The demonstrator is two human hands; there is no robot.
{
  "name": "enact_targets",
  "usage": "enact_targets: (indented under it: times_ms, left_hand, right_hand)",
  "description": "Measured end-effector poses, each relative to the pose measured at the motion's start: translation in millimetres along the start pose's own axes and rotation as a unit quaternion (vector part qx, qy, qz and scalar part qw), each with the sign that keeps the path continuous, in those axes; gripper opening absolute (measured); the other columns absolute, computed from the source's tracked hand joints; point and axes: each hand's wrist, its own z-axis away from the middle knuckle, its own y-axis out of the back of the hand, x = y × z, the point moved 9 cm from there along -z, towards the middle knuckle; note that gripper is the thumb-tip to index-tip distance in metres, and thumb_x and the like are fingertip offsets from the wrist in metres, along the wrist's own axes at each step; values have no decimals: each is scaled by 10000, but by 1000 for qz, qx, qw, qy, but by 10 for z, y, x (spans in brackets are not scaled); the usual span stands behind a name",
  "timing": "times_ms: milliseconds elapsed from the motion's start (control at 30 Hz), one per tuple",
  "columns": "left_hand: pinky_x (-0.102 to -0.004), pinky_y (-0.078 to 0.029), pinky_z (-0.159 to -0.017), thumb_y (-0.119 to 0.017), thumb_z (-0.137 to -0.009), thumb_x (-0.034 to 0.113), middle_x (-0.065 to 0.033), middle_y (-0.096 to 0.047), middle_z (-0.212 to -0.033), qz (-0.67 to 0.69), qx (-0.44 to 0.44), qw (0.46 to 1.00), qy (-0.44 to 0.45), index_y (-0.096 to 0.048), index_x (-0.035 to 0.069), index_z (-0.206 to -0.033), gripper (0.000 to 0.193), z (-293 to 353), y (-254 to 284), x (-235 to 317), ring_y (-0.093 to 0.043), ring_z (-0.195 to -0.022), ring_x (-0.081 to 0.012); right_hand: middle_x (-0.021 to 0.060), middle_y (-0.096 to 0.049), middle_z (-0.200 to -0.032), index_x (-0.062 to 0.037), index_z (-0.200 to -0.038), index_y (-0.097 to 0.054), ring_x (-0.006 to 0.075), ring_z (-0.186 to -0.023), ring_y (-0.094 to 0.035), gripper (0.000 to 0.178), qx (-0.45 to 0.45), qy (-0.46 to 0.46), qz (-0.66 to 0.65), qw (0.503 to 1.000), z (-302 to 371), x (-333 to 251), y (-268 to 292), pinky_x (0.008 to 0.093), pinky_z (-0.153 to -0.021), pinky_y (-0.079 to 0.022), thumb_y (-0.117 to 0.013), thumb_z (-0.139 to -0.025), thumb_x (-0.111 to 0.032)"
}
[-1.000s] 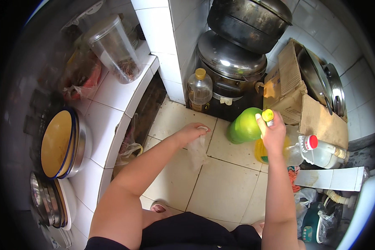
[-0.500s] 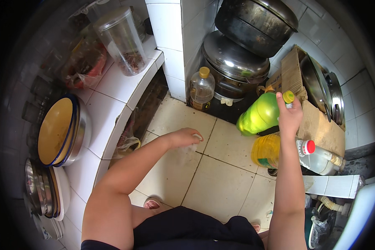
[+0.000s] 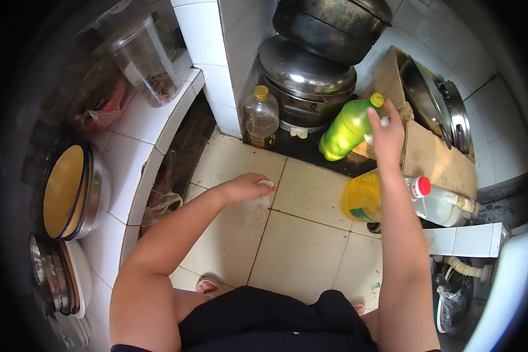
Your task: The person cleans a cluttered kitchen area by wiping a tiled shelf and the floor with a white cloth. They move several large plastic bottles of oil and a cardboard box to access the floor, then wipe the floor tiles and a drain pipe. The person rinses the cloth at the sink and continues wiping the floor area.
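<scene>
The green bottle (image 3: pixel 346 130) with a yellow cap stands on a dark slab by the pots. At its neck is my right hand (image 3: pixel 387 136), the thumb against the bottle's shoulder and the fingers spread beyond the cap. Something white and crumpled, perhaps tissue or cloth, shows in that palm. Over the floor tiles, my left hand (image 3: pixel 246 188) is closed on a thin, whitish, see-through piece (image 3: pixel 259 202) that looks like plastic film. Below my right hand stands a bottle of yellow oil (image 3: pixel 361 196), partly behind my forearm. A clear bottle (image 3: pixel 261 117) with a gold cap stands left of the green one.
Stacked pots (image 3: pixel 311 76) fill the back corner. A cardboard box (image 3: pixel 440 155) with pans and a red-capped clear jug (image 3: pixel 446 208) stand at right. The tiled ledge (image 3: pixel 141 129) on the left bears a clear canister (image 3: pixel 149 64), basins (image 3: pixel 64 190) and stacked plates (image 3: pixel 79 276).
My right hand has carried the green bottle back toward the pots and set it down on the slab, its fingers loosening. My left hand keeps its hold. The view has shifted slightly.
</scene>
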Motion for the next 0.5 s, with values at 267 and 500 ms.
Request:
enact_targets:
  times_ms: [267, 500]
  left_hand:
    - [-282, -433, -835, -525, -875, 224, -44, -587, -1047, 161, 1, 985, -62, -543, 112, -1152, 300, -65, -157, 337, -539, -1003, -145]
    - [-351, -436, -924, -621, -838, 394, -149, -476, -1211, -144, 59, 955, -251, -371, 136, -1350, 626, 231, -761, 732, -535, -1077, -276]
  right_hand:
    - [2, -550, -860, -86, -975, -568, 108, -789, -518, 188, -204, -513, -479, 683, 2260, 632, -786, 282, -727, -456, -592, -889, -252]
    - [17, -543, -956, -105, -1068, -503, 147, -898, -523, 217, -267, -524, -591, 552, 2480, 17, -867, 314, -845, -415, -464, -952, -285]
